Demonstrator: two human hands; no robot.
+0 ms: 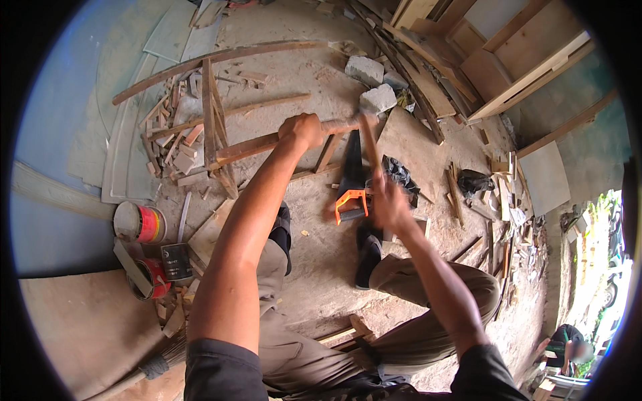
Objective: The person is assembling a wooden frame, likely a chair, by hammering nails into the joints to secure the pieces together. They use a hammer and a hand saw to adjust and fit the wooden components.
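Observation:
My left hand (302, 130) is closed around a wooden bar (247, 147), part of a rough trestle-like wooden frame. My right hand (391, 200), smeared by motion, grips the wooden handle of what looks like a hammer (372, 147). The tool's upper end is at the bar's far right end; whether they touch I cannot tell. Below the bar, a handsaw (353, 167) with a dark blade and an orange-and-black handle stands between my feet, beside my right hand. Pale concrete blocks (378, 99) lie just beyond the bar's end.
Wood offcuts (184, 150) are heaped behind the frame. Paint tins (148, 222) stand at left by a leaning board (93, 327). Black plastic bags (475, 182) and scrap wood litter the right side. A wooden cabinet carcass (515, 53) is at far right; another person (567, 347) sits lower right.

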